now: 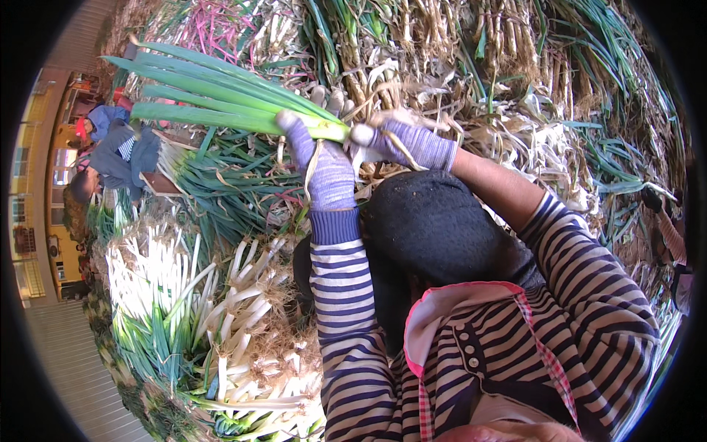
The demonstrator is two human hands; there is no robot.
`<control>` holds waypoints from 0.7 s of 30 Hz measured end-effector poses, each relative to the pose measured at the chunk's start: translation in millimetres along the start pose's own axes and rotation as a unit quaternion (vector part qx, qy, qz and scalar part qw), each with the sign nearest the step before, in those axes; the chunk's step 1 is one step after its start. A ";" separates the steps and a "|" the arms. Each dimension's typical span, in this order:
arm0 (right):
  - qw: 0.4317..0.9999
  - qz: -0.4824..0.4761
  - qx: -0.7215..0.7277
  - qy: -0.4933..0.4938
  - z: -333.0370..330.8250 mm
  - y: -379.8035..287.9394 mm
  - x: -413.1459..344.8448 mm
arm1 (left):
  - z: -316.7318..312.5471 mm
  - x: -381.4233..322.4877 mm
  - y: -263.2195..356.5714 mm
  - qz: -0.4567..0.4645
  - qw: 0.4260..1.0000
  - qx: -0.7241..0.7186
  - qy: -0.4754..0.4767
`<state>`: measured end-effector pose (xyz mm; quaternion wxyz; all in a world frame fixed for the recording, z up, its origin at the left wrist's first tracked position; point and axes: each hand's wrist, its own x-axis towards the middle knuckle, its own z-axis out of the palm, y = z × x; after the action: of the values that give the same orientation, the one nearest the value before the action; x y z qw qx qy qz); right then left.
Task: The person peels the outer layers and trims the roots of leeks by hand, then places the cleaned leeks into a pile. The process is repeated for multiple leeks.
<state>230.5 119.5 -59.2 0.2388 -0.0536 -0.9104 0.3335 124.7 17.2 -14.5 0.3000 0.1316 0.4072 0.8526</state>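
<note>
My left hand [326, 166], in a purple knit glove with pale fingertips, grips a large green onion [243, 110] near where its leaves meet the stem. The fan of broad green leaves points to the upper left. In a matching glove, my right hand [411, 141] is at the stem end, its thumb and fingers pinched on a strip of dry outer leaf [406, 152]. Part of the right hand is blurred. The white shank below the hands is mostly hidden. Another withered strip [314, 166] hangs over my left glove.
Peeled white-stemmed onions [154, 265] lie piled at left, beside rooted ones [248, 315]. Dry husks [530, 127] litter the ground beyond my dark-clad knee [442, 221]. Unpeeled bundles [508, 33] line the far side. Another person [119, 149] sits bent over at left; a person's arm [671, 237] shows far right.
</note>
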 end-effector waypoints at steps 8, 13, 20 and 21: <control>0.967 0.238 0.086 -0.020 29.0 62.4 -47.7 | 8.4 -1.6 0.7 0.002 0.982 -0.082 -0.171; 0.976 -0.010 0.160 0.149 -18.6 21.8 -40.3 | 0.8 8.2 -0.8 -0.051 0.986 -0.123 -0.104; 0.988 -0.097 0.109 0.055 -35.6 -36.6 -0.5 | -7.6 3.5 -2.3 -0.035 0.997 -0.072 -0.010; 0.986 -0.085 0.135 0.045 -31.4 -37.3 0.1 | -7.6 2.6 -2.1 -0.039 0.997 -0.070 0.009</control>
<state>247.5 109.0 -14.8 0.3119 0.0416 -0.8465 0.4295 119.9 15.1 -21.0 0.3377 0.0872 0.3542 0.8677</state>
